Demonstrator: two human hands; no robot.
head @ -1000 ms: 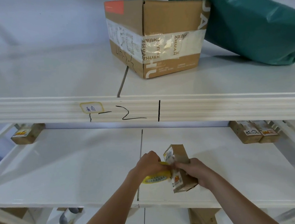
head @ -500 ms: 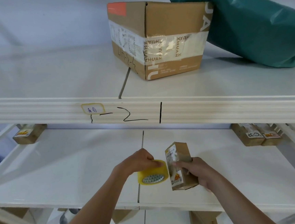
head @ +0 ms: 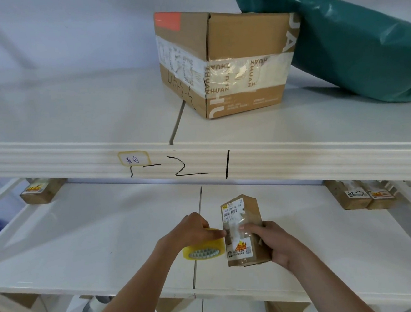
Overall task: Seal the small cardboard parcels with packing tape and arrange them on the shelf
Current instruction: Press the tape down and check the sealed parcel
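Since a moment ago my left hand (head: 191,230) has brought the tape roll (head: 204,249) back against the small parcel (head: 243,229); my right hand (head: 273,243) grips that parcel upright over the middle shelf (head: 95,240).

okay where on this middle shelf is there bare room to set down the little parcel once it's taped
On the middle shelf, the widest bare stretch lies left of the centre seam, between the small box at the back left and the left hand. Another runs right of the held parcel, short of the two small boxes at the back right. That back right corner is crowded.
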